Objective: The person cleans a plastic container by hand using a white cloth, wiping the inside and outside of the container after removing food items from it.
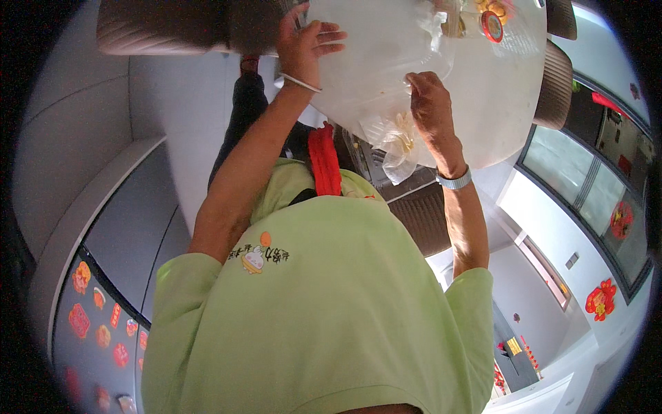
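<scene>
My left hand [306, 49], with a pale bangle at the wrist, is over the left edge of the white round table [491, 103]. Its fingers are spread, and nothing shows in its grasp. My right hand [430, 101] wears a metal-banded watch [454, 179] and is held above the tabletop with curled fingers. Something small and pale shows at its fingertips, too small to identify. Just left of and below that hand, a crumpled clear plastic bag [401, 150] droops over the near table edge. Clear plastic packaging [439, 44] lies beyond the right hand.
A jar with a red lid [492, 27] lies near yellow packaged food [494, 8] at the far right. Brown padded chairs [556, 85] stand around the table; another seat [165, 26] is at upper left. A grey cabinet [98, 331] bearing red stickers is on my left.
</scene>
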The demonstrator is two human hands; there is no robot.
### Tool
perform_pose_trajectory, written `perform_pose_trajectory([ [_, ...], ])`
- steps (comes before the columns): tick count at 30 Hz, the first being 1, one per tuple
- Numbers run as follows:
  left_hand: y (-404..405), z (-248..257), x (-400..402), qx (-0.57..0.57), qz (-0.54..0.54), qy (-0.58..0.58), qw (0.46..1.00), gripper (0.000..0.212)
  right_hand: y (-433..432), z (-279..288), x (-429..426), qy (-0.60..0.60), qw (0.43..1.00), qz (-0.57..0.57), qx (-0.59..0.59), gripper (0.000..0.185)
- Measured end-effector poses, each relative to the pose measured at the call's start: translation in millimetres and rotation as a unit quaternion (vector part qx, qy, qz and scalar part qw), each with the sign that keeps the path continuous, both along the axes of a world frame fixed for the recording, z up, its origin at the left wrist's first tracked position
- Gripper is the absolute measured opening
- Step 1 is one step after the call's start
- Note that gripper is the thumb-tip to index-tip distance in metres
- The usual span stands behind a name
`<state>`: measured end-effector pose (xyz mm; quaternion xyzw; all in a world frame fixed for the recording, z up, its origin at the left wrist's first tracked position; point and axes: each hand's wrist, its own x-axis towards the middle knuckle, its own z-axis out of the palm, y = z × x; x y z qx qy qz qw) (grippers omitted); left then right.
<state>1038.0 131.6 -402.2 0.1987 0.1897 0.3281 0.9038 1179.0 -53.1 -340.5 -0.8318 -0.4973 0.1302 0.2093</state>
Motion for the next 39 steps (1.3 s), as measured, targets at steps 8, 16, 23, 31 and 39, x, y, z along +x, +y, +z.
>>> perform_pose_trajectory([
  [8, -10, 1, 10, 0.049, 0.018, 0.047, 0.997, 0.036, 16, 13, -14, 0.26, 0.964, 0.003, -0.061, 0.017],
  [16, -13, 3, 13, 0.07, 0.016, 0.062, 0.996, 0.036, 61, 7, -33, 0.099, 0.985, 0.118, 0.08, 0.023],
  [23, -14, 0, 11, 0.056, 0.016, 0.075, 0.996, 0.037, 62, 3, -49, 0.008, 0.972, 0.234, 0.014, 0.034],
  [31, -20, 13, 14, 0.19, 0.086, 0.13, 0.969, 0.039, 42, -18, -57, 0.001, 0.976, 0.215, -0.024, 0.033],
  [39, -22, 16, 12, 0.194, 0.082, 0.138, 0.968, 0.037, 36, -1, -30, 0.202, 0.964, 0.148, -0.087, 0.016],
])
